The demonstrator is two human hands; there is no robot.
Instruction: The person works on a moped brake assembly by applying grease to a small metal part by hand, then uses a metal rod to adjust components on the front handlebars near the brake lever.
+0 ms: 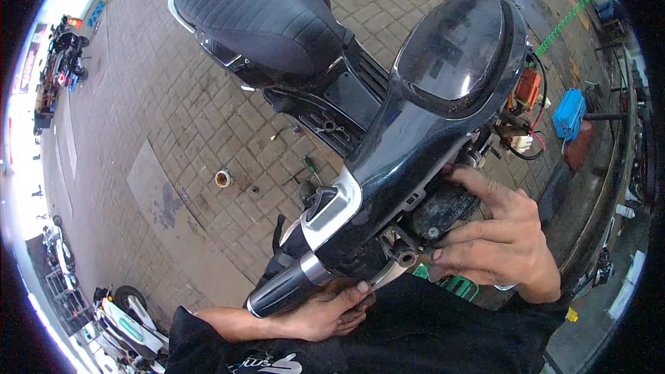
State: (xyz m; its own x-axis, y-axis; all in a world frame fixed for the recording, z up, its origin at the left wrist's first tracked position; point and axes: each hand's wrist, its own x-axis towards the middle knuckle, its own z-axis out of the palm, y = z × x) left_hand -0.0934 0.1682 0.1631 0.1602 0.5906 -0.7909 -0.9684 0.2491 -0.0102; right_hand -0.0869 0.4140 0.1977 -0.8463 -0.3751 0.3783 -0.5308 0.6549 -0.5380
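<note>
A dark scooter handlebar cover (pixel 388 145) with a glossy display (pixel 454 48) spans the middle. At its near end sits a black handlebar grip (pixel 287 289) with a silver collar. My left hand (pixel 325 315) is closed beside the grip, thumb against the end of a silver brake lever (pixel 393 271); the other fingers are partly hidden. My right hand (pixel 502 235) is at the cover's open side, its fingers bent around a black block with a screw (pixel 440 215). The fingertips touch its edges. A round metal pivot end (pixel 406 257) shows between my hands.
Behind the cover is the scooter's black ribbed seat (pixel 256 10). On the paving lie a small open jar (pixel 223 179) and a green-handled screwdriver (pixel 309 165). Loose wires and an orange part (pixel 528 86) hang at the right, near a blue box (pixel 569 112).
</note>
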